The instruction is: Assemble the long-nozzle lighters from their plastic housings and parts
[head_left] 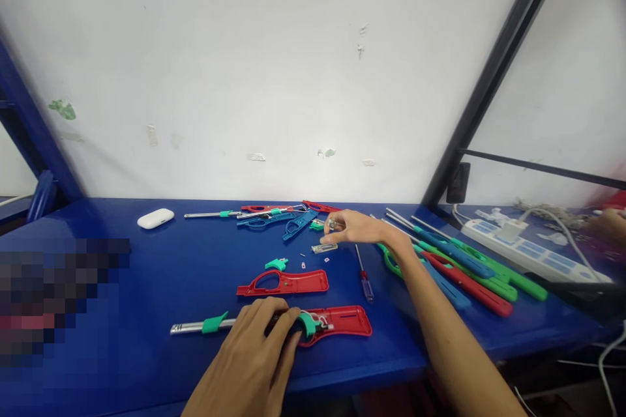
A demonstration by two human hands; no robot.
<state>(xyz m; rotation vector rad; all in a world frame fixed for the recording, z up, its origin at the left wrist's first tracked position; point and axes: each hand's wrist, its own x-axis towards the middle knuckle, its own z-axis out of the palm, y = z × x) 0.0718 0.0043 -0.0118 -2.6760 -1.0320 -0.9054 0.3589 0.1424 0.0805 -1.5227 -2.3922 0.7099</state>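
My left hand (261, 339) is closed over an opened gas lighter near the table's front edge. Its red casing half (349, 322) lies inside up, with a green trigger (308, 324), thin wires and a metal tube (190, 327) bearing a green collar (215, 323). Behind it rests the other red casing half (303, 281), beside a loose green trigger (276, 264). Farther back, my right hand (351, 227) pinches something small and shiny, mostly hidden by the fingers. Just under those fingertips a clear fuel tank (324, 248) lies on the table.
Parted red and blue lighter pieces (298, 225) lie at the back. A screwdriver (366, 283) is right of centre, near several whole lighters (460, 264). A white case (155, 218) sits at back left, a power strip (533, 251) at right. Another person's hand (611, 225) shows at the right edge.
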